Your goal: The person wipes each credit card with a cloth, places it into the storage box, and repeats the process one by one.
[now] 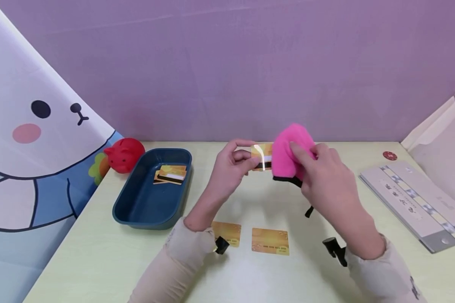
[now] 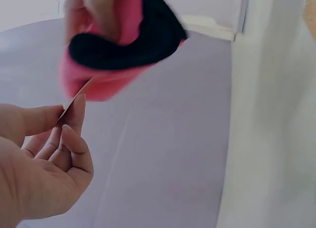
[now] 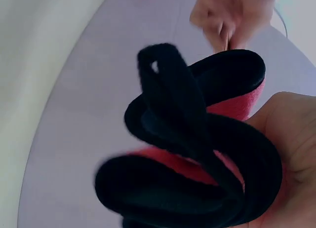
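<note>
My left hand pinches a gold bank card between thumb and fingers, its dark stripe facing me, above the table. Folded in my right hand is a fluffy pink cloth with black edging, which covers the card's right end. The left wrist view shows the card edge-on, its far end at the cloth's pink side. Black trim and a loop fill much of the right wrist view. Two more gold cards lie on the table below, the left one partly behind my sleeve.
A dark blue tray at the left holds several gold cards. Behind it sits a red piggy bank. On the right lie a grey flat box or book and a red round chip. A purple backdrop stands behind the table.
</note>
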{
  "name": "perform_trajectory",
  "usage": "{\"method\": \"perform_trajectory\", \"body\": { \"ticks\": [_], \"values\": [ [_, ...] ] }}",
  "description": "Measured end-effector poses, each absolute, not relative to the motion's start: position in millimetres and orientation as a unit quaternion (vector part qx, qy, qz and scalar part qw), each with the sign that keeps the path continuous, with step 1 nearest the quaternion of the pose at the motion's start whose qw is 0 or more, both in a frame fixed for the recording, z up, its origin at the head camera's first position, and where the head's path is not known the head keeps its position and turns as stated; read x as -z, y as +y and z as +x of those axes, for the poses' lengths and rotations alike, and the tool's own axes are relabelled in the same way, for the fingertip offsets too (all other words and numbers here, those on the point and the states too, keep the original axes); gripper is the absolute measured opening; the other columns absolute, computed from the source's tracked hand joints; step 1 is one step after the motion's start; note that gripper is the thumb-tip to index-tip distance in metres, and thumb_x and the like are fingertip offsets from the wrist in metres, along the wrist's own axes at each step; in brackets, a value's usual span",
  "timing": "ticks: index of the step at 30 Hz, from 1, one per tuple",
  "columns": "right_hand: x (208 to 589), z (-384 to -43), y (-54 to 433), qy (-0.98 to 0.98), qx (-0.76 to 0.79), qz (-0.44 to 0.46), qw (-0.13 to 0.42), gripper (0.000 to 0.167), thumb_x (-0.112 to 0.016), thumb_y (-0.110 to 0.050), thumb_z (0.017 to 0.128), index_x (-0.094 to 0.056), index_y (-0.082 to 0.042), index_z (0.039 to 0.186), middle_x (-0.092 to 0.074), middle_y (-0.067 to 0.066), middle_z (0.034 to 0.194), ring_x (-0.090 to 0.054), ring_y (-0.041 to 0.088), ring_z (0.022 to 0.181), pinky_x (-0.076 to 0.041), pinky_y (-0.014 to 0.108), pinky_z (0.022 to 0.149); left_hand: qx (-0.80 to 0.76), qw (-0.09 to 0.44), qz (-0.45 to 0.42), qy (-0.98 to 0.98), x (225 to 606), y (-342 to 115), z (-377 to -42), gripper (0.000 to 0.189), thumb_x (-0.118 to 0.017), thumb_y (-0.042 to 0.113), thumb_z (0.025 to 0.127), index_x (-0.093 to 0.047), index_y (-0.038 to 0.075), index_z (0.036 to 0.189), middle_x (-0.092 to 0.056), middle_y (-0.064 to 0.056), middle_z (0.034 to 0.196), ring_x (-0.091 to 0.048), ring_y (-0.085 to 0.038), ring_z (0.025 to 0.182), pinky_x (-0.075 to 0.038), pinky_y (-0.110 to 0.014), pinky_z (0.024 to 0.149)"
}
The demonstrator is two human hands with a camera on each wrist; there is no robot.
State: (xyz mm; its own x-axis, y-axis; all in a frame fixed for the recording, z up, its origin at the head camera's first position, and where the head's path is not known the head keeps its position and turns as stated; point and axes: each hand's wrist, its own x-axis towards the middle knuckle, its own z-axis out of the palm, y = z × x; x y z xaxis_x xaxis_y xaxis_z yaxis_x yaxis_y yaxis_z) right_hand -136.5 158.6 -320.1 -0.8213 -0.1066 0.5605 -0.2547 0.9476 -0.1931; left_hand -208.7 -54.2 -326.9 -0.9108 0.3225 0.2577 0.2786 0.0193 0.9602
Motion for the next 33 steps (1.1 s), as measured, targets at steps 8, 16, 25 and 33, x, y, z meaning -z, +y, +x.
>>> {"method": "perform_trajectory", "body": {
  "ticks": [8,16,25,33],
  "values": [
    [312,-138,186,-0.949,-0.147,0.028,0.279,0.057,-0.056,-0.001,0.087,-0.056,-0.019,0.141,-0.054,0.026,0.111,-0.049,0.043,0.102,-0.043,0.059,0.05,-0.683,-0.011,0.189,0.705,319,-73,-217,0.033,-0.066,0.006,0.096,-0.06,0.01,0.128,-0.072,-0.012,0.09,-0.064,-0.012,0.075,-0.05,-0.029,0.067],
    [312,-139,179,-0.902,-0.147,0.118,0.387,0.05,-0.066,-0.002,0.087,-0.062,-0.017,0.135,-0.058,0.025,0.1,-0.054,0.04,0.091,-0.044,0.055,0.05,-0.684,-0.043,0.189,0.703,330,-66,-221,0.033,-0.066,0.005,0.096,-0.059,0.008,0.128,-0.068,-0.009,0.085,-0.057,-0.015,0.07,-0.046,-0.023,0.064],
    [325,-145,154,-0.86,-0.112,0.282,0.41,0.059,-0.072,0.011,0.077,-0.067,-0.017,0.128,-0.061,0.023,0.099,-0.058,0.041,0.081,-0.051,0.049,0.065,-0.659,-0.027,0.225,0.717,344,-46,-211,0.033,-0.061,-0.005,0.095,-0.059,0.005,0.126,-0.071,-0.022,0.094,-0.067,-0.012,0.076,-0.054,-0.023,0.071],
    [331,-144,147,-0.878,-0.098,0.278,0.378,0.063,-0.073,0.012,0.075,-0.068,-0.021,0.128,-0.059,0.019,0.097,-0.058,0.037,0.088,-0.053,0.05,0.069,-0.691,-0.004,0.206,0.693,340,-40,-203,0.033,-0.06,-0.012,0.092,-0.06,-0.001,0.122,-0.071,-0.029,0.1,-0.064,-0.008,0.073,-0.05,-0.022,0.069]
  ]
}}
